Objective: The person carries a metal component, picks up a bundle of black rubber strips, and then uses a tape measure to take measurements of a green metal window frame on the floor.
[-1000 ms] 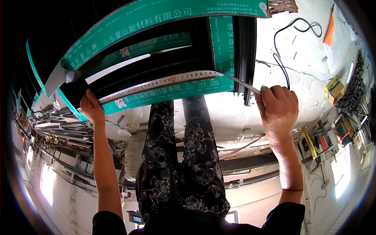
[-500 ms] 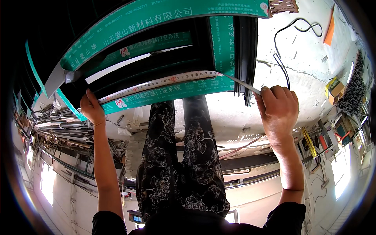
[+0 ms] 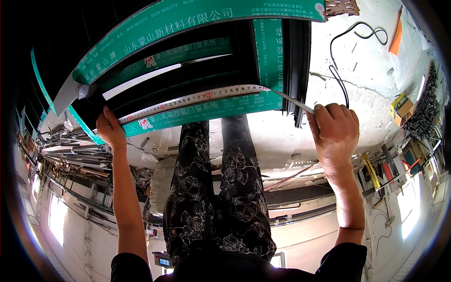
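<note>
A tape measure (image 3: 188,101) stretches along the near bar of a black window frame (image 3: 246,56) covered with green protective film. My left hand (image 3: 112,130) is closed at the frame's near left corner, pinching the tape's end against the bar; its fingertips are partly hidden. Beyond the frame's right side, my right hand (image 3: 334,131) is closed around the tape's other end. Between the bar and this hand the blade twists onto its edge and slopes down to the right. No tape case shows outside the fist.
A wide green-filmed bar (image 3: 183,28) crosses the far side. On the pale floor lie a black cord (image 3: 332,51) and an orange piece (image 3: 396,35). Long profiles (image 3: 77,155) are heaped at left. A cardboard box (image 3: 403,113) and a dark bundle (image 3: 420,110) stand at right.
The view has shifted very slightly, so the frame and my right hand sit a little farther right. Both hands keep their hold on the tape.
</note>
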`<action>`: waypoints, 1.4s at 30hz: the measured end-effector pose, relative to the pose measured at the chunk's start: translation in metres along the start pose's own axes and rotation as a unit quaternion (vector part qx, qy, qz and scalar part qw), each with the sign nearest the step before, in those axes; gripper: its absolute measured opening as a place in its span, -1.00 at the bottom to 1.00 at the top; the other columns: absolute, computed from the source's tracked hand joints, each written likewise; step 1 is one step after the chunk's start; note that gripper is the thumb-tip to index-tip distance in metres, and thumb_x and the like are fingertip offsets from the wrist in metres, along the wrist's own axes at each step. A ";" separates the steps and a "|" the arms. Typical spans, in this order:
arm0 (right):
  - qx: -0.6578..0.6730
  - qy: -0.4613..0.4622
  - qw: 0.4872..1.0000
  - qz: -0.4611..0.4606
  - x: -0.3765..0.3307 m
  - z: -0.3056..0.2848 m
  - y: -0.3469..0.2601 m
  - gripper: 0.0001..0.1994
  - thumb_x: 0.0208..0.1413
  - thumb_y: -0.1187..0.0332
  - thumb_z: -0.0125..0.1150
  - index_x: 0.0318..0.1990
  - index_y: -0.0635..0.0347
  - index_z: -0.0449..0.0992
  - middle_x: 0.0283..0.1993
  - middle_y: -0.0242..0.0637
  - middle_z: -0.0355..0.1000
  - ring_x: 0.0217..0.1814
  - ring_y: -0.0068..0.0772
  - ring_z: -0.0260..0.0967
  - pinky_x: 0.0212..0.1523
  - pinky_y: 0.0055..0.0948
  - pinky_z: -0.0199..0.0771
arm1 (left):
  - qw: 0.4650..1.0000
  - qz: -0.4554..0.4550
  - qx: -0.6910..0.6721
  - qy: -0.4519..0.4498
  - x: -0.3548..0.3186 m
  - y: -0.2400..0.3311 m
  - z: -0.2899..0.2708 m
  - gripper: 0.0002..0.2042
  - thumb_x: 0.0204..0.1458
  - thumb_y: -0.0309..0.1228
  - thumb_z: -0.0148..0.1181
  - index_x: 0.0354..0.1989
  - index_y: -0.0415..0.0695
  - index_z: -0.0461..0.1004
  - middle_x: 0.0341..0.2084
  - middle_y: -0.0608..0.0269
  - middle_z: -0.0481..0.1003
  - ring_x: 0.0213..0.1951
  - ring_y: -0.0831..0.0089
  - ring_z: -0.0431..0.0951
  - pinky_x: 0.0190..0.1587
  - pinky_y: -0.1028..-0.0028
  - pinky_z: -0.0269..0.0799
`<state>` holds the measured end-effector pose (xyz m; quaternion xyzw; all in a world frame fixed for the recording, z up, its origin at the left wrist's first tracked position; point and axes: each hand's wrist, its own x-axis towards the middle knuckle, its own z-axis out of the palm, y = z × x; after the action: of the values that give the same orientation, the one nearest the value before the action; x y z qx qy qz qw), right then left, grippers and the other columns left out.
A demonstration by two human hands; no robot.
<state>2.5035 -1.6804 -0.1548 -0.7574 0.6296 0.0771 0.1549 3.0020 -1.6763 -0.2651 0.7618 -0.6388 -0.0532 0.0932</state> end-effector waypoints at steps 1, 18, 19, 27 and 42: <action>0.001 0.010 1.000 -0.002 0.000 0.000 0.000 -0.74 -0.26 0.33 0.41 -0.59 0.08 0.36 -0.60 -0.39 0.19 -0.55 -0.40 0.20 -0.49 -0.36 0.18 | 1.000 0.001 -0.002 0.001 0.000 0.001 0.000 -0.71 0.21 -0.32 0.01 -0.47 -0.25 0.50 -0.55 0.05 0.47 -0.49 0.09 0.44 -0.44 0.22 0.31; -0.004 0.015 1.000 -0.002 -0.002 0.001 -0.001 -0.75 -0.24 0.32 0.41 -0.59 0.09 0.36 -0.62 -0.39 0.18 -0.57 -0.40 0.19 -0.51 -0.36 0.16 | 1.000 0.006 -0.006 0.006 0.001 0.001 0.001 -0.70 0.20 -0.30 0.01 -0.49 -0.24 0.48 -0.55 0.03 0.46 -0.47 0.07 0.44 -0.43 0.22 0.31; -0.006 0.015 1.000 -0.002 -0.002 0.002 -0.001 -0.75 -0.23 0.32 0.41 -0.59 0.09 0.36 -0.63 -0.39 0.17 -0.57 -0.40 0.18 -0.51 -0.36 0.16 | 1.000 0.005 -0.007 0.005 0.001 0.001 0.001 -0.70 0.20 -0.30 0.01 -0.49 -0.24 0.48 -0.55 0.03 0.46 -0.47 0.07 0.44 -0.43 0.22 0.31; -0.006 0.021 1.000 -0.001 -0.004 -0.001 -0.004 -0.73 -0.20 0.34 0.39 -0.61 0.11 0.33 -0.64 -0.37 0.15 -0.59 -0.36 0.17 -0.54 -0.35 0.13 | 1.000 0.009 -0.001 0.009 0.001 0.010 0.001 -0.68 0.18 -0.30 0.02 -0.59 -0.22 0.42 -0.60 -0.01 0.42 -0.47 0.00 0.40 -0.41 0.13 0.26; 0.164 -0.113 0.979 -0.037 -0.037 -0.012 -0.148 -0.70 0.02 0.14 0.20 -0.63 0.05 0.39 -0.64 -0.32 0.33 -0.55 -0.22 0.34 -0.52 -0.21 0.26 | 0.988 0.149 0.011 -0.040 0.014 0.049 -0.041 -0.66 0.04 -0.33 0.11 -0.77 -0.12 0.29 -0.72 0.10 0.31 -0.55 0.07 0.32 -0.40 0.14 0.16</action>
<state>2.6402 -1.6266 -0.1116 -0.7311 0.5834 0.0522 0.3500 2.9656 -1.6951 -0.2144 0.6566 -0.7488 -0.0616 0.0660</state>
